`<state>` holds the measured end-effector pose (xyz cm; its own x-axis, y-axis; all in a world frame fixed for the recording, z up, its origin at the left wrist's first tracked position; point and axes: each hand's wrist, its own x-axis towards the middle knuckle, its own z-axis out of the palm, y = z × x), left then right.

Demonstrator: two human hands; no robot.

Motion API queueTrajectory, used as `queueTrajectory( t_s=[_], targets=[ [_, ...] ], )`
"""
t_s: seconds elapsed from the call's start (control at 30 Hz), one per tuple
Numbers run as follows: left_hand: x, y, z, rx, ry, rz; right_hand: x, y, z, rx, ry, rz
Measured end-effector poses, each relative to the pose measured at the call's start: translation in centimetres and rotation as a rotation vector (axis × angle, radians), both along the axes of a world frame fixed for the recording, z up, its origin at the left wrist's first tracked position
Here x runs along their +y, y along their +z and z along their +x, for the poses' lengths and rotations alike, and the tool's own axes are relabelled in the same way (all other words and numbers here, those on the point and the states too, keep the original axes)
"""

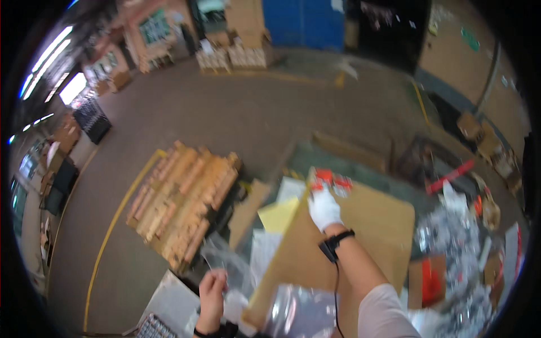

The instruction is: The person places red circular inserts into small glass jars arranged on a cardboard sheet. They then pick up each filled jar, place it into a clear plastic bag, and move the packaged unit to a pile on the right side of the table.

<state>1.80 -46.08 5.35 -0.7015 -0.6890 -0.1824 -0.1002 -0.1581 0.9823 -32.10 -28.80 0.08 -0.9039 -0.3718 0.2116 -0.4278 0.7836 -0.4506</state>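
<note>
My right hand [325, 209], in a white glove, reaches to the far left corner of a large brown cardboard sheet [372, 225]. Its bunched fingertips are at some small red-and-white cards [332, 180], and the near card seems to be between them. Bare and curled closed, my left hand [211, 290] is at the lower left, beside a crumpled clear plastic bag [230, 260]. What it grips, if anything, is hidden. A flat clear bag [298, 312] lies on the sheet's near end. Black bands circle both wrists, with a cable running from the right one.
Papers and a yellow sheet [279, 216] lie left of the cardboard. Beyond stands a wooden pallet [186, 203]. Heaped clear plastic packs [451, 236] and a box with an orange-red item [431, 281] are at right. A keyboard [155, 327] sits lower left.
</note>
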Motion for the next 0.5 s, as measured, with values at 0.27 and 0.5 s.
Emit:
queueTrajectory(
  t_s=[0.27, 0.5],
  targets=[
    [3.0, 1.9, -3.6, -0.388, -0.095, -0.724, 4.7, -1.4, -1.1, -0.141, 0.012, 0.163],
    [21.4, -7.4, -5.1, -0.206, -1.194, -0.775, 19.5, 9.2, 21.9, -0.123, 0.065, -0.244]
  ],
)
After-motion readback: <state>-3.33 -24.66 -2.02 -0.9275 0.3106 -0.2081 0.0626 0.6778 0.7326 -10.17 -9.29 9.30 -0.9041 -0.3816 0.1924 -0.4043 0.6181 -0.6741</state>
